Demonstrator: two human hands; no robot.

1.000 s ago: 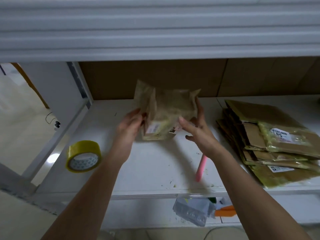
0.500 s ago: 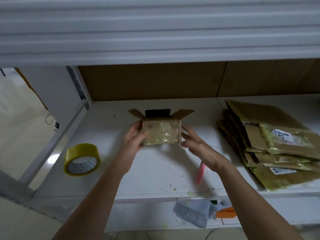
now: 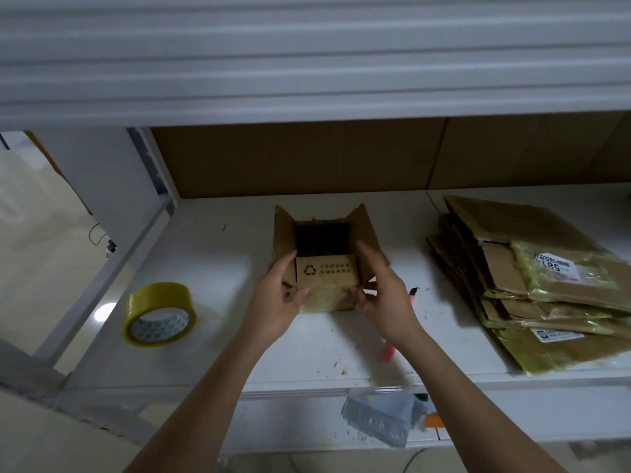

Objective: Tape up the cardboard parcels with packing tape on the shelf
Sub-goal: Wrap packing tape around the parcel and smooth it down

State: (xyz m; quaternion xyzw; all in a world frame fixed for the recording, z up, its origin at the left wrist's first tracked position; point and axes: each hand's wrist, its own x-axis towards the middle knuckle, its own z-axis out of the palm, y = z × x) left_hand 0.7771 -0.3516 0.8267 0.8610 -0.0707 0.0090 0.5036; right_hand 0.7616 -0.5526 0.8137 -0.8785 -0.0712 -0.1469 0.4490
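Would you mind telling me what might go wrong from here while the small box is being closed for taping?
The tape roll lies apart to the left, so one hand must let go and the box flaps, still open, may spring up. The pink cutter lies under the right forearm and might get knocked off the shelf.

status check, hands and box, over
Both hands, left and right, grip the box on the shelf. Flaps open, untaped. Tape roll idle at left; nothing in the way.

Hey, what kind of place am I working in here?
Probably a parcel packing or storeroom area: white metal shelf, stack of flattened, labelled cartons, roll of packing tape.
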